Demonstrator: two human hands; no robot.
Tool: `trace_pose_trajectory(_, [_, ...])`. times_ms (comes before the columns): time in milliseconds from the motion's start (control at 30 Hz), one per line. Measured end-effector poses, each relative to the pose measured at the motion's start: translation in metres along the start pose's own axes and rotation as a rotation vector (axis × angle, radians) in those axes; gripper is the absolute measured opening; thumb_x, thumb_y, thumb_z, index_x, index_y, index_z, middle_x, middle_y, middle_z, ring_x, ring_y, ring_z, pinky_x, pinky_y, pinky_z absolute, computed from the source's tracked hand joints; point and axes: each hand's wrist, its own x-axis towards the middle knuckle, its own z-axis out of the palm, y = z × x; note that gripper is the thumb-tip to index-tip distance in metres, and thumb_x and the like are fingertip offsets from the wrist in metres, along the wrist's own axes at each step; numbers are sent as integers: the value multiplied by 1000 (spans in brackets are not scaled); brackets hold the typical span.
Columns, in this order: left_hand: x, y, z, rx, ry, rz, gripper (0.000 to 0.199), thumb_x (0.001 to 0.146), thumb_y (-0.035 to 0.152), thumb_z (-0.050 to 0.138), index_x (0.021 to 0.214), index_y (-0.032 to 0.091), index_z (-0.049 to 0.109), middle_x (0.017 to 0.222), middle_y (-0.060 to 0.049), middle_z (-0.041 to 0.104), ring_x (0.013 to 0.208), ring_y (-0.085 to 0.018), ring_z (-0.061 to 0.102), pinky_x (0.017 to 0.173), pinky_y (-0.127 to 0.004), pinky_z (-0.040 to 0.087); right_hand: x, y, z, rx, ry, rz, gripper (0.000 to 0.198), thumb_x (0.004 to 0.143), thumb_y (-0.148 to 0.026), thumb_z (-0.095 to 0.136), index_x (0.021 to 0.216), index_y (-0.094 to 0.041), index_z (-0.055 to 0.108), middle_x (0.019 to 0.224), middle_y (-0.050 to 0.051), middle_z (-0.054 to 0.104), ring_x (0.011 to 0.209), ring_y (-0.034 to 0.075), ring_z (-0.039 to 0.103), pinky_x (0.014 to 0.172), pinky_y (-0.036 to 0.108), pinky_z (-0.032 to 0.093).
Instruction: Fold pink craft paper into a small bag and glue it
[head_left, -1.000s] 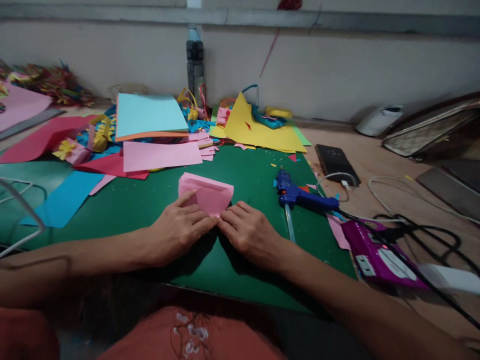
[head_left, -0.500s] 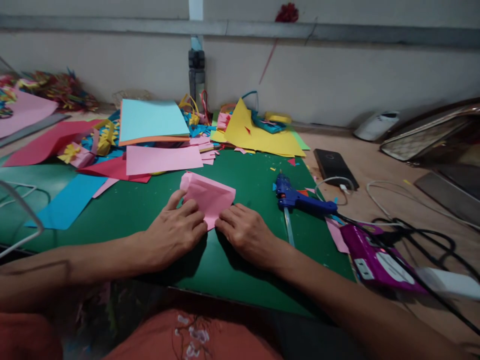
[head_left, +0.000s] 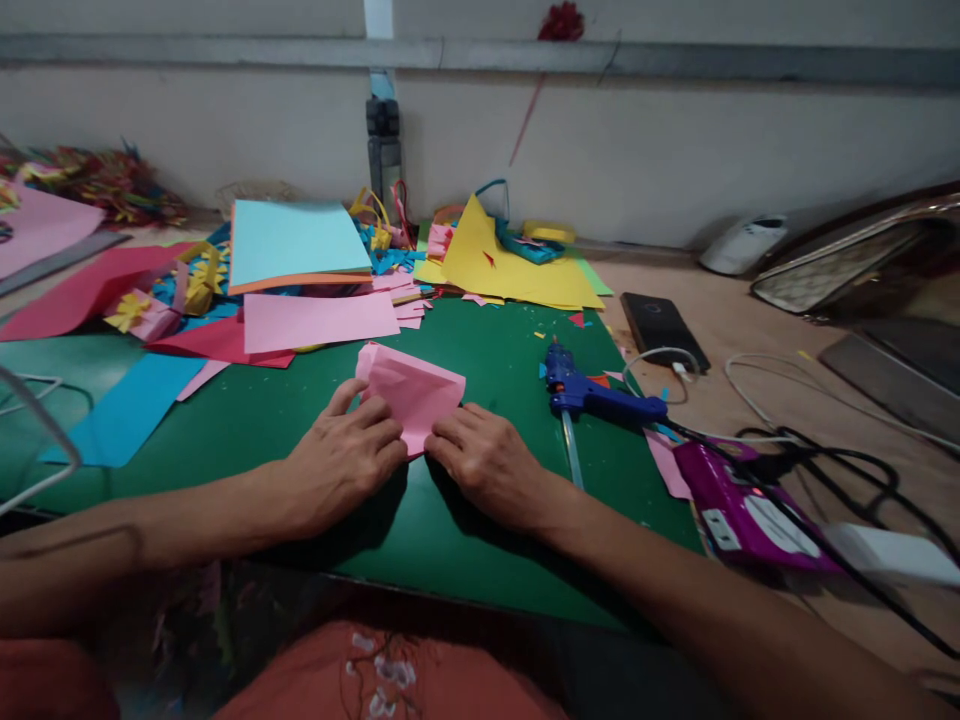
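A folded piece of pink paper (head_left: 415,393) stands between my hands, low over the green board (head_left: 480,560). My left hand (head_left: 352,445) grips its left and lower side, with the fingers curled against it. At the lower right corner, my right hand (head_left: 480,455) pinches the paper; its thumb is mostly hidden behind the curled fingers. Right of my right hand lies a blue glue gun (head_left: 596,395) with a clear glue stick (head_left: 572,450) in its back end. A flat pink sheet (head_left: 322,320) lies beyond the folded paper.
A light blue sheet (head_left: 296,240) tops a stack at the back, with yellow paper (head_left: 510,265) to its right. A blue strip (head_left: 127,410) lies at left. On the right are a phone (head_left: 664,330), a purple power strip (head_left: 750,515) and tangled black cables (head_left: 862,475).
The whole view has shifted slightly, so things appear a little further left. Both hands keep nearly the same hold on the folded pink paper.
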Motion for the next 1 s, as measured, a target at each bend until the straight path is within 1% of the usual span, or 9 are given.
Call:
trace_pose_trajectory(267, [-2, 5, 5, -46, 102, -11, 27, 89, 12, 37, 71, 18, 57, 68, -1, 58, 74, -19, 48, 93, -48, 27, -3, -3, -1, -34, -34, 30, 19, 86, -13, 44, 76, -15, 60, 73, 4, 59, 66, 15, 47, 64, 28, 33])
trace_pose_trajectory(400, [-3, 8, 8, -60, 160, -5, 30, 89, 10, 34, 73, 18, 58, 71, -3, 60, 74, -19, 50, 94, -48, 28, -14, -8, -19, -125, -80, 80, 22, 89, -20, 41, 78, -16, 60, 75, 4, 61, 69, 16, 49, 70, 32, 34])
trace_pose_trajectory(500, [-4, 9, 9, -75, 186, 14, 31, 89, 8, 33, 74, 17, 59, 77, -4, 63, 77, -20, 51, 94, -47, 29, -32, -2, -46, -288, -225, 214, 20, 88, -22, 42, 81, -17, 59, 78, 5, 61, 71, 17, 50, 75, 34, 34])
trace_pose_trajectory(567, [-4, 9, 11, -73, 206, 16, 31, 89, 8, 33, 74, 17, 60, 76, -4, 63, 77, -20, 51, 93, -47, 29, -48, 11, -62, -435, -340, 379, 15, 84, -14, 45, 88, -15, 60, 81, 8, 62, 75, 20, 52, 74, 35, 35])
trace_pose_trajectory(633, [-4, 8, 13, -67, 220, 11, 32, 89, 8, 33, 74, 17, 60, 73, -3, 62, 76, -19, 51, 93, -47, 30, -65, 29, -71, -514, -366, 501, 25, 78, -3, 44, 97, -9, 58, 83, 14, 63, 77, 25, 54, 71, 37, 35])
trace_pose_trajectory(700, [-4, 8, 15, -55, 223, 3, 32, 89, 9, 34, 73, 18, 60, 69, -2, 61, 73, -18, 51, 93, -47, 30, -77, 47, -71, -549, -396, 588, 35, 74, 2, 41, 105, -6, 56, 81, 17, 63, 78, 27, 56, 67, 37, 36])
trace_pose_trajectory(800, [-3, 7, 17, -32, 223, -16, 30, 88, 10, 36, 71, 18, 59, 66, -1, 59, 71, -17, 50, 93, -45, 31, -83, 65, -59, -534, -417, 650, 51, 70, 5, 39, 120, -7, 47, 85, 17, 65, 79, 27, 58, 68, 36, 38])
trace_pose_trajectory(900, [-2, 6, 18, -17, 245, -6, 27, 87, 12, 39, 70, 18, 59, 64, 0, 59, 70, -16, 50, 93, -45, 31, -77, 71, -50, -471, -408, 678, 57, 67, 5, 39, 123, -7, 45, 87, 16, 64, 78, 27, 59, 68, 36, 39])
trace_pose_trajectory(1000, [-1, 4, 16, -7, 254, -7, 25, 86, 12, 41, 68, 17, 58, 65, -1, 60, 70, -17, 50, 92, -45, 30, -68, 67, -56, -412, -383, 710, 56, 65, 4, 40, 119, -6, 46, 86, 16, 64, 79, 27, 59, 67, 35, 41])
